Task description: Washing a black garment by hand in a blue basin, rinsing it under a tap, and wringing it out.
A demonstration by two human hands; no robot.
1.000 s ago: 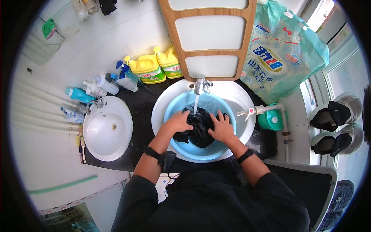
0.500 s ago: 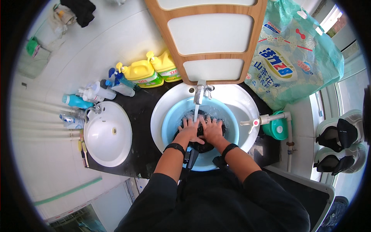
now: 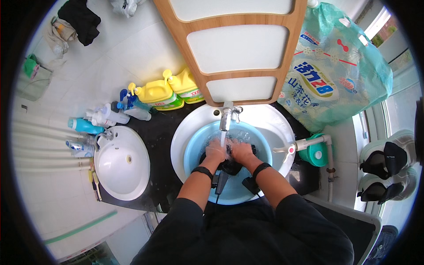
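Note:
A light-blue basin [image 3: 191, 145] stands in the white oval sink, with water and a wet black cloth [image 3: 230, 167] in it. Water runs from the chrome faucet [image 3: 225, 118] down between my hands. My left hand [image 3: 215, 151] is down in the basin, its fingers curled into the cloth and blurred by splashing. Close beside it on the right, my right hand [image 3: 241, 152] is closed on the same cloth, fingertips hidden. Dark bands circle both wrists, and small black devices hang beneath them.
Yellow pump jugs [image 3: 155, 94] and several bottles line the back left. A smaller white washbasin [image 3: 121, 176] is at left. On the right are a pipe tap [image 3: 289, 149], a green container [image 3: 316, 152] and a large teal bag [image 3: 335, 79]. A wood-framed panel [image 3: 240, 21] rises behind the faucet.
My spread fingers have curled in and closed on the black cloth. Water splashes over them. The whole view has shifted slightly, so the sink sits lower in the picture.

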